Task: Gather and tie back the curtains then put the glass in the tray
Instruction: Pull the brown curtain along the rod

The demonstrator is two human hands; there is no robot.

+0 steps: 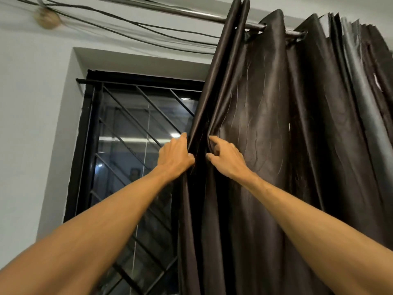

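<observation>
Overhead, both my arms reach up to the dark brown, glossy satin curtain point(265, 124), which hangs in deep vertical folds from a silver metal rod point(202, 15) above my hands. My left hand point(175, 156) grips its leading edge, fingers curled behind the fold. Just beside it, my right hand point(227, 158) pinches the next pleat. Left of my left hand stands the black-framed window with a diagonal metal grille point(127, 128).

— What's holding it up?
— A metal rod point(202, 15), up high, running left to right above the window point(138, 145).
— And on the rod?
— Only the dark curtain point(265, 124), threaded on through eyelets and bunched in folds towards the right.
</observation>
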